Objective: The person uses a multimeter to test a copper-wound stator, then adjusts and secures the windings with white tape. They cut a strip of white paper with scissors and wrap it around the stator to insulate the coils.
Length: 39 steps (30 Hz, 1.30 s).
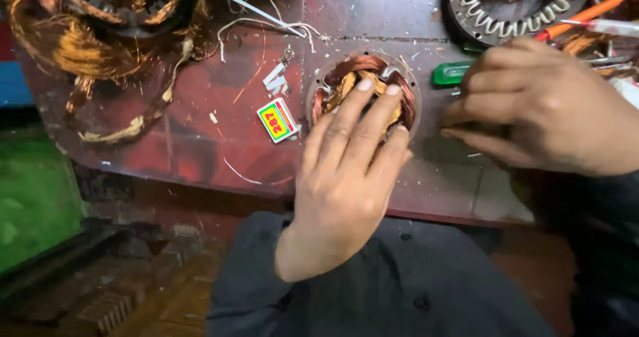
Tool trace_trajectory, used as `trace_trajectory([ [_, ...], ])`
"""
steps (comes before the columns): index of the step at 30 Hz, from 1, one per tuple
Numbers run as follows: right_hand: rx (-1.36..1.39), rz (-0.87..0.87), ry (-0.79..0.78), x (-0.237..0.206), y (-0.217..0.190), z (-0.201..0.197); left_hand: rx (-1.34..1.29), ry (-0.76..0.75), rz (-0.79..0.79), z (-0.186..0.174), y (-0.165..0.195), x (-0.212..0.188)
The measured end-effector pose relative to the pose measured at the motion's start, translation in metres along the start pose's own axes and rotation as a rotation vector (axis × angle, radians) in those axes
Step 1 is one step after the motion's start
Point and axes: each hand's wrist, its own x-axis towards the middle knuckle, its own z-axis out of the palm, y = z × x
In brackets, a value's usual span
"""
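Left hand (pixel 346 177) reaches up from the lap, fingers stretched flat, fingertips (pixel 365 85) pressing on the copper windings of a small round stator (pixel 363 91); grip spread, nothing pinched. Stator lies flat mid worktop (pixel 200 111), red and scuffed. Small yellow-red box (pixel 277 120) just left of it. Right hand (pixel 539 107) beside the stator's right edge, fingers curled low; can't tell what its grip holds. Green handle (pixel 449 74) just behind it. Far left, loose copper coil tangle (pixel 73 44); far right, larger stator (pixel 516 4), orange tool (pixel 586 14).
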Motion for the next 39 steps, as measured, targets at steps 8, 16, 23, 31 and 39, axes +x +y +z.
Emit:
trace_trajectory([
  [8, 0.139, -0.057, 0.188, 0.004, -0.011, -0.018, 0.080, 0.059, -0.096, 0.035, 0.008, -0.011],
  [16, 0.096, 0.020, 0.471, 0.012, -0.024, 0.003, -0.041, 0.109, -0.139, 0.045, 0.002, -0.009],
  [23, 0.053, 0.056, 0.480, 0.011, -0.024, 0.002, -0.059, 0.096, -0.027, 0.030, -0.002, -0.017],
  [31, 0.014, 0.048, 0.468, 0.009, -0.024, -0.001, 0.039, 0.179, -0.148, 0.037, 0.001, -0.007],
  [39, 0.049, 0.139, 0.502, 0.003, -0.016, 0.002, 0.260, 0.102, -0.215, 0.037, 0.018, 0.004],
])
